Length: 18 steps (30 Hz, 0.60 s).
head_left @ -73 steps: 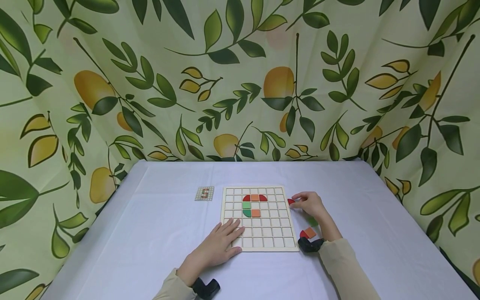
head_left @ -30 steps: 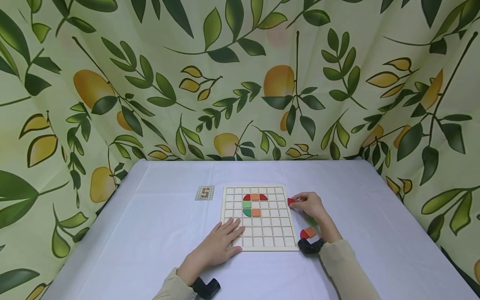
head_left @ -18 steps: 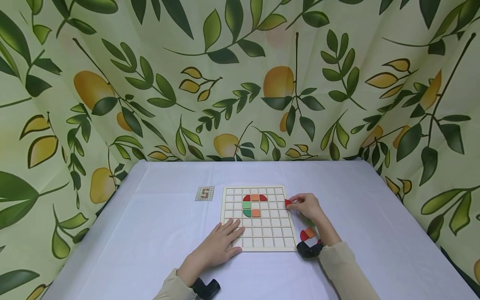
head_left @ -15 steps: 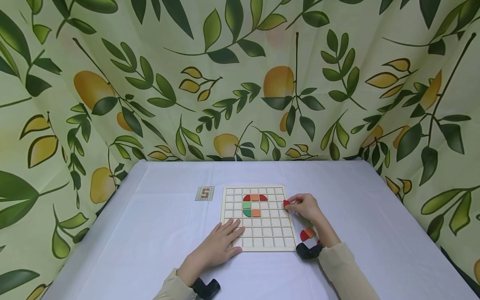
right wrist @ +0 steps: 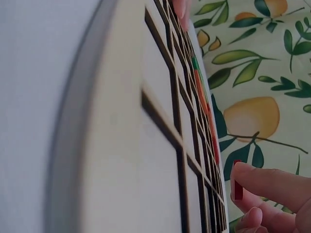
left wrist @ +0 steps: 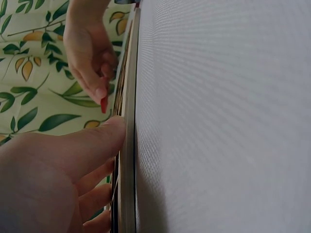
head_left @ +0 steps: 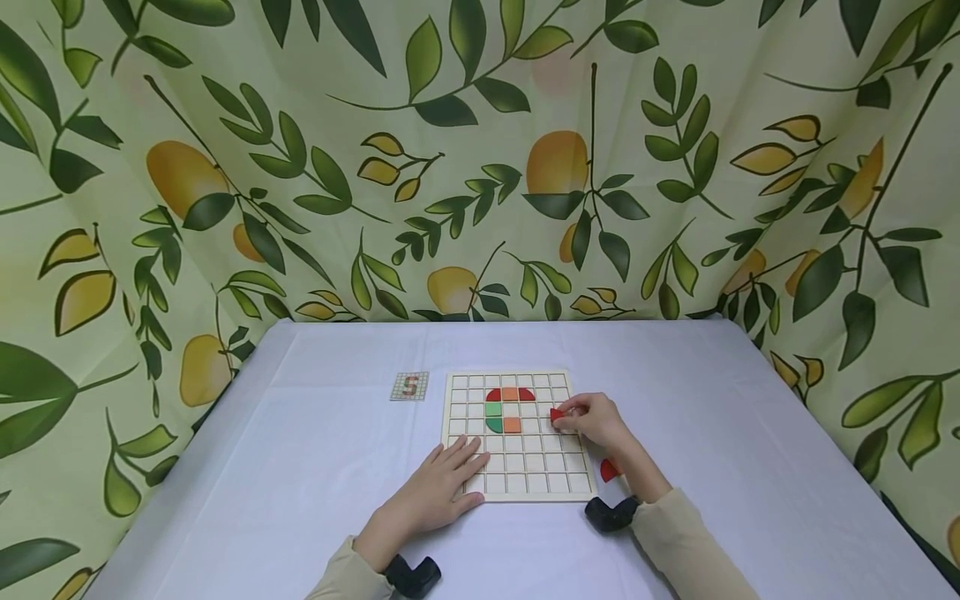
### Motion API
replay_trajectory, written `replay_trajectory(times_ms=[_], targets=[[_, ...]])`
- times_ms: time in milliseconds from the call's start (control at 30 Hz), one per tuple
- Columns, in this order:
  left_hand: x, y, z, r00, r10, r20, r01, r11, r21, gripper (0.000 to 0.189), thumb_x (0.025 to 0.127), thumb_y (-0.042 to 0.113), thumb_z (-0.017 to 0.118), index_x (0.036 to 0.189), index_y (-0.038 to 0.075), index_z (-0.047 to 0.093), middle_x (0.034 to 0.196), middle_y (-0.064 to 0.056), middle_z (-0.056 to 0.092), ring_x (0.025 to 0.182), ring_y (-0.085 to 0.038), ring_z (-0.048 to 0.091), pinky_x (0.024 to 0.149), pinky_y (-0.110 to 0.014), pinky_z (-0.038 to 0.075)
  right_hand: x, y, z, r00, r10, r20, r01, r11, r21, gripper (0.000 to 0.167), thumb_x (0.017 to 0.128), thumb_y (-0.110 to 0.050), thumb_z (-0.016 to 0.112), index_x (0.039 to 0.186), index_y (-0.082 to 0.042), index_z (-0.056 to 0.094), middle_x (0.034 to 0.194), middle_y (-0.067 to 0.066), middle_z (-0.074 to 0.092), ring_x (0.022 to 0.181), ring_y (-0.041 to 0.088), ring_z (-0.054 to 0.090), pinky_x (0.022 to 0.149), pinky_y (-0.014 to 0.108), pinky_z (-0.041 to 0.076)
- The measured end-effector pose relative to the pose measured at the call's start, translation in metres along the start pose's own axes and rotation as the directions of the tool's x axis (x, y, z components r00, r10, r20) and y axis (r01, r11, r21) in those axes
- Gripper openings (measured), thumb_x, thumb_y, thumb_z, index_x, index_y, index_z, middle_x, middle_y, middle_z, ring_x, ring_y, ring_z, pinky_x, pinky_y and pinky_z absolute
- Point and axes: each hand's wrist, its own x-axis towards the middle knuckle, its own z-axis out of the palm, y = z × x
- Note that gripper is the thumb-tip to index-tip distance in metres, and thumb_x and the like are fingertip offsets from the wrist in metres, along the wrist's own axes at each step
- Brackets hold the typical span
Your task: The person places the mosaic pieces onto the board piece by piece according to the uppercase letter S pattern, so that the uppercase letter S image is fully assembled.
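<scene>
Between thumb and fingers my right hand (head_left: 597, 419) pinches a red quarter-circle tile (head_left: 556, 415), over the right part of a pale gridded board (head_left: 536, 497). The right wrist view shows this red tile (right wrist: 237, 180) edge-on, above the board surface. My left hand (head_left: 438, 486) lies with spread fingers on the board's lower left corner; its thumb (left wrist: 107, 138) is at the board's edge. Set in the grid are two red rounded tiles (head_left: 527, 395), two orange squares (head_left: 512, 425), a light green square (head_left: 492, 409) and a dark green quarter-circle (head_left: 494, 425).
A small card (head_left: 409, 386) with an S-shaped pattern on a grid lies left of the board. Loose red tile (head_left: 609, 471) lies right of the board, with an orange bit partly hidden by my right forearm. White cloth (head_left: 300, 433) covers the table; a leaf-patterned curtain (head_left: 480, 233) hangs behind.
My right hand has moved left from beside the board to over its right columns, carrying the red tile. The forearm now covers more of the loose tiles. My left hand has stayed still.
</scene>
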Motion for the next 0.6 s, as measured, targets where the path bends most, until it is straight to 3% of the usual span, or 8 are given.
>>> replay_trajectory(times_ms=[300,600], targets=[[0.001,-0.001,0.002,1.0,0.001,0.004,-0.001,1.0,0.006,0.058,0.096,0.043,0.052,0.148,0.021,0.039,0.16,-0.003,0.03,0.151,-0.028,0.025,0.12,-0.056,0.025,-0.003,-0.003,0.011,0.999,-0.014,0.047,0.012,0.999,0.044,0.023,0.079,-0.012,0.077,0.097,0.001,0.071,0.061,-0.004,0.045,0.058,0.01,0.042,0.052,0.019,0.035],[0.002,-0.002,0.003,1.0,0.005,-0.001,-0.005,1.0,0.023,0.059,0.095,0.044,0.052,0.148,0.021,0.04,0.16,-0.003,0.031,0.15,-0.028,0.026,0.119,-0.057,0.026,-0.005,-0.01,0.021,0.999,-0.02,0.041,0.018,0.999,0.034,0.02,0.079,-0.01,0.077,0.095,0.0,0.071,0.06,-0.003,0.044,0.057,0.01,0.041,0.05,0.019,0.032]])
